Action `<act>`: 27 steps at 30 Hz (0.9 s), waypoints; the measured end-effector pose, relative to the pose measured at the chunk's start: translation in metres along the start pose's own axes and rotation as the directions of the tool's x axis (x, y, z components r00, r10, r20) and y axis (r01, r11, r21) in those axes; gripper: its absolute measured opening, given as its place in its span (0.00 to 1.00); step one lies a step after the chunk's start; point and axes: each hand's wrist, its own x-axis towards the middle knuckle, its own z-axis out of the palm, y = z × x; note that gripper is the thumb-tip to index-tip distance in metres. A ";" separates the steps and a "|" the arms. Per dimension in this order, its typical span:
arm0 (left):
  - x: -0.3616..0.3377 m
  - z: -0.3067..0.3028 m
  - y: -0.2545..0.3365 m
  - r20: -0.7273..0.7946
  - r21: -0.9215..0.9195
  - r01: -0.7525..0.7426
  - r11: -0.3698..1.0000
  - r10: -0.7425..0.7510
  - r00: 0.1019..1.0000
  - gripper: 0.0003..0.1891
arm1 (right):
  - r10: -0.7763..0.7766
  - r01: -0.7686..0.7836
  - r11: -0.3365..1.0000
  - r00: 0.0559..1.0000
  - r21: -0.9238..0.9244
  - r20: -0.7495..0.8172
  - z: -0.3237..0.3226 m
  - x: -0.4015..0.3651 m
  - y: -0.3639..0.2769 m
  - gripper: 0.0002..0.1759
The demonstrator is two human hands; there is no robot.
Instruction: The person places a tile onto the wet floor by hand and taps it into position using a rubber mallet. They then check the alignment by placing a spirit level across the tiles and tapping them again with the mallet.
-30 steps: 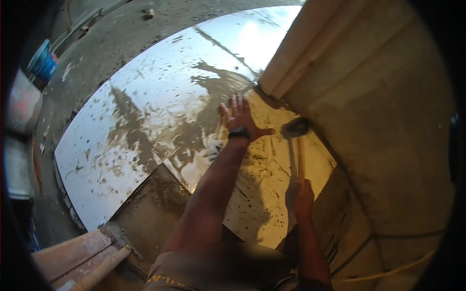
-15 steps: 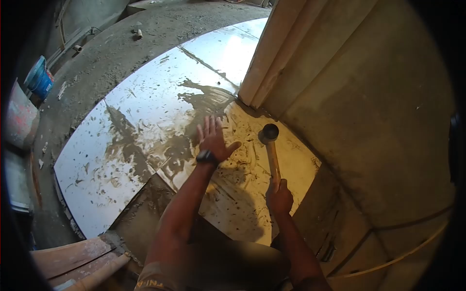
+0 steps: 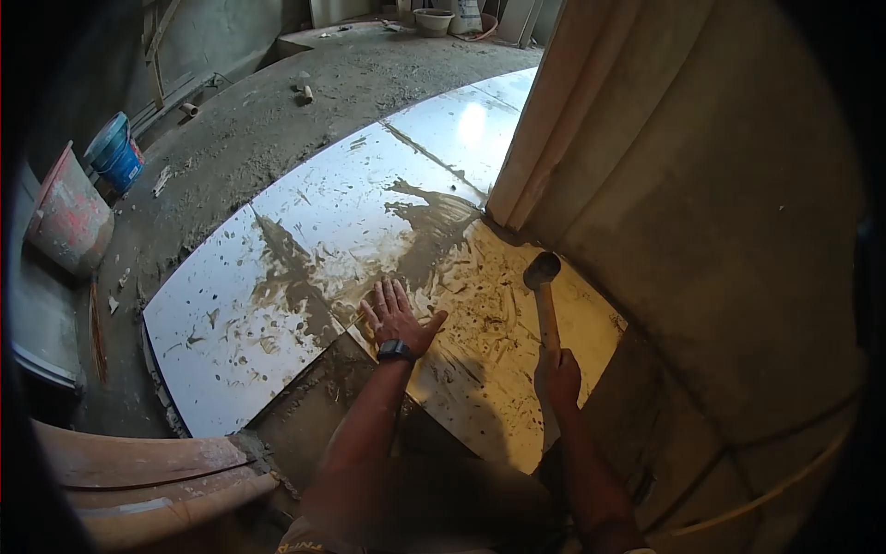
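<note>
Your left hand [image 3: 397,319] lies open, fingers spread and palm flat on the mortar-smeared tile [image 3: 489,406], near the corner beside the bare mortar bed [image 3: 305,397]. Held so, it likely steadies the tile and feels how it sits. Your right hand [image 3: 558,379] is closed around the end of the mallet [image 3: 546,305] handle, a grip that gives leverage. The head hangs over the same tile, close to the wall [image 3: 720,231].

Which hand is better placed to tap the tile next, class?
Probably the right. The right hand grips the mallet, its head over the tile. The left hand lies flat and open on the tile, holding no tool.
</note>
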 end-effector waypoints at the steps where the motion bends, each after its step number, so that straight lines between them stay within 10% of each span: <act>1: 0.001 -0.001 -0.001 0.001 0.001 -0.001 1.000 0.001 1.000 0.65 | 0.002 -0.002 1.000 1.000 0.001 0.001 0.002 -0.004 0.003 0.23; 11: 0.002 -0.012 0.023 0.045 0.048 0.034 0.998 -0.037 0.998 0.63 | 0.104 -0.103 0.993 0.995 -0.053 0.003 -0.004 -0.004 0.021 0.24; 18: 0.011 0.005 0.134 0.354 -0.049 -0.523 0.851 0.505 0.788 0.63 | 0.166 -0.162 0.982 0.985 -0.095 0.036 -0.003 -0.002 0.015 0.23; 27: 0.026 -0.002 0.193 0.435 0.100 -0.381 0.919 0.304 0.847 0.70 | 0.252 -0.253 0.968 0.965 0.002 0.071 -0.009 -0.002 0.015 0.31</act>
